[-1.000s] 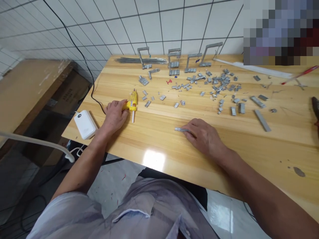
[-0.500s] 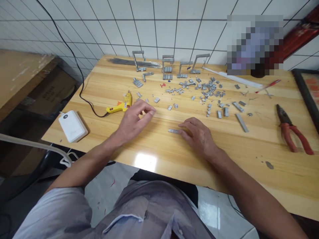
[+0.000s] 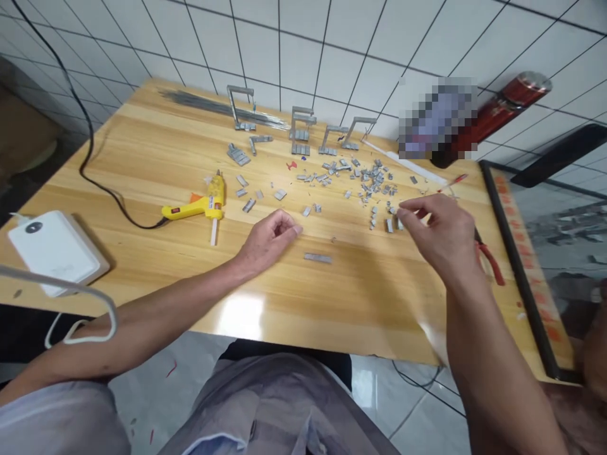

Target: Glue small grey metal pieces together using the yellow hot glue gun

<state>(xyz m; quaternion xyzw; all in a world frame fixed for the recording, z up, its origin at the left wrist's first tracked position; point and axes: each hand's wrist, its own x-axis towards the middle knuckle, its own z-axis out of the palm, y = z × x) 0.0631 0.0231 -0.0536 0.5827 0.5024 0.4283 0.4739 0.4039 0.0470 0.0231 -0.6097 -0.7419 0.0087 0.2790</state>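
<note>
My left hand [image 3: 271,239] rests at the table's middle, fingers curled in and thumb near the forefinger; whatever may be inside is hidden. A short flat grey metal strip [image 3: 318,258] lies on the wood to its right, touched by neither hand. My right hand [image 3: 439,230] is at the right, thumb and forefinger nearly together over small grey blocks [image 3: 389,225]. I cannot make out anything between those fingertips. The loose grey metal pieces [image 3: 374,180] are heaped just beyond. Left of my left hand lies a yellow glue gun [image 3: 215,197] with a white glue stick in it.
Several grey bracket-shaped frames [image 3: 301,129] stand along the back, beside thin metal rods [image 3: 203,106]. A white power bank [image 3: 57,253] with a cable lies at left. Red-handled pliers [image 3: 490,262] are partly behind my right hand. A red cylinder [image 3: 507,110] and black-framed panel [image 3: 516,265] are at right.
My right hand has left the grey strip and moved right and away from me, to the small blocks. My left hand stays curled nearby. The view has shifted right.
</note>
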